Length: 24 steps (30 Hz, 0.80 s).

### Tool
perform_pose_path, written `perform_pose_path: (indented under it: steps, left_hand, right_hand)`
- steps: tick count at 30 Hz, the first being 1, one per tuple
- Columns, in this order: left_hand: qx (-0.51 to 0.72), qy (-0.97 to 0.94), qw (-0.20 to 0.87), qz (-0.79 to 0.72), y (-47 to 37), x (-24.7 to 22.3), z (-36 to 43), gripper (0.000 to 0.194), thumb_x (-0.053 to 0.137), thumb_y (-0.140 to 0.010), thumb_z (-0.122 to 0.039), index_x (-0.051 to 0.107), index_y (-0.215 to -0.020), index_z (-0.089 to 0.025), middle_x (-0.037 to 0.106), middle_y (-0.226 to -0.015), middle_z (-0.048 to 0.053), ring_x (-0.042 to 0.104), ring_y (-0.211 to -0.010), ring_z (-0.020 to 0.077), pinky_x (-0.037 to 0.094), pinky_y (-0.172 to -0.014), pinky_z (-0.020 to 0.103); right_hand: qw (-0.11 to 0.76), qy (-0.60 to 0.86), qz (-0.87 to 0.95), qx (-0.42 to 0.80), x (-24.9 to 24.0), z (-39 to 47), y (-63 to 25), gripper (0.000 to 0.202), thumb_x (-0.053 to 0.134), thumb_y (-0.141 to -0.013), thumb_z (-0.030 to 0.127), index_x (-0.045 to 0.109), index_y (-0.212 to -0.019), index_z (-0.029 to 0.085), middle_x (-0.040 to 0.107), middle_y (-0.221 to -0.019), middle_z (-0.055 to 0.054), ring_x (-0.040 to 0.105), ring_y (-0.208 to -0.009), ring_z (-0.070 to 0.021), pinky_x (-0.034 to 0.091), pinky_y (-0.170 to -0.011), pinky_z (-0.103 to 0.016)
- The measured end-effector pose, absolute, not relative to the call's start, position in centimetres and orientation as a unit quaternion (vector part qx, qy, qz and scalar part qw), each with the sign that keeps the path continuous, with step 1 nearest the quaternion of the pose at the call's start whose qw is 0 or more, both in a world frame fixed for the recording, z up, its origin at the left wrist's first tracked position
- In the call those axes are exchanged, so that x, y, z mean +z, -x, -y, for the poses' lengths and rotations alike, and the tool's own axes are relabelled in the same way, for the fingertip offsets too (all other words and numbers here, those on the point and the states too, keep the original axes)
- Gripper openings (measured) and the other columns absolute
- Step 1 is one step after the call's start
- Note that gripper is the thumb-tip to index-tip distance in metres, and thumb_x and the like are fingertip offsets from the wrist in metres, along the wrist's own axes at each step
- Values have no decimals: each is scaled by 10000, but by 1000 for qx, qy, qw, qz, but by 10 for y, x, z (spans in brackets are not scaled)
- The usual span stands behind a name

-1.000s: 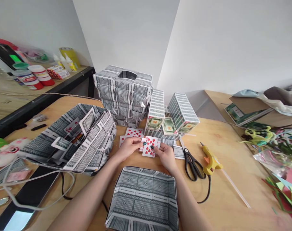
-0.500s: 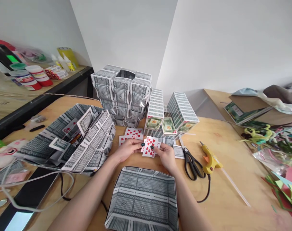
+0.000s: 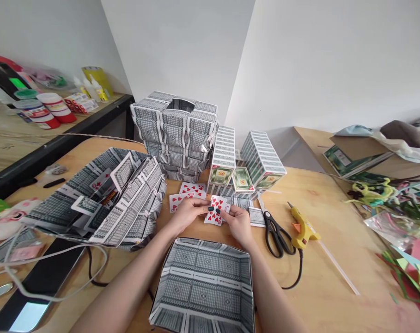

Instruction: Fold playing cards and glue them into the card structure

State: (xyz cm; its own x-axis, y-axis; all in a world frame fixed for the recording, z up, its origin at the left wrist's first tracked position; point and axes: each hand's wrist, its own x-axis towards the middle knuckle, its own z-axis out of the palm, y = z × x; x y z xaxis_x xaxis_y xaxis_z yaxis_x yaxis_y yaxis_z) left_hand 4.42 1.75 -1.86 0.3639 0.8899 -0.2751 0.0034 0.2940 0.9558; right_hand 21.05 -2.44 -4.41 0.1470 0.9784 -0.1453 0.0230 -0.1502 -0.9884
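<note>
Between my two hands are playing cards (image 3: 215, 218), the ten of hearts facing up on top. My left hand (image 3: 190, 215) pinches their left side, thumb on the face. My right hand (image 3: 239, 224) grips the right side, its thumb also on the front. How many cards lie behind the top one is hidden. More face-up red cards (image 3: 192, 187) lie on the table just beyond my left hand. Behind my right hand are grey-backed cards (image 3: 256, 216). Below my wrists sits an open tray made of card backs (image 3: 203, 277).
Black scissors (image 3: 278, 236) and a yellow glue gun (image 3: 302, 229) with a glue stick lie right. A card-built box (image 3: 177, 134) and stacked card packs (image 3: 223, 155) stand behind. On the left are a card-made basket (image 3: 126, 208), a phone (image 3: 39, 282) and a white cable (image 3: 57, 300).
My left hand has shifted slightly right, its thumb now over the ten of hearts and close to my right thumb. Another card at the left now shows less.
</note>
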Motion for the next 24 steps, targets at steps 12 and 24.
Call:
perform_pose_path:
  steps: [12,24]
  left_hand:
    - [339,-457,662,-488,-47,-17,-16,263,725,-557,-242,698,-796,-138,701,-820,48,621,-766,175,462,-759,282]
    - [345,-455,650,-501,-49,-18,-16,129,681,-585,-231,675,-672,-136,656,-674,16,574,-646,134,446,-673,260]
  right_hand:
    - [505,560,410,513,-41,26,-211,335,709,-554,452,667,-682,146,638,-540,-27,569,-529,-179,415,-460,-260]
    - [522,521,387,553,-34,25,-208,261,746,-525,369,609,-556,149,613,-512,-5,517,-480,-131,397,-486,-251]
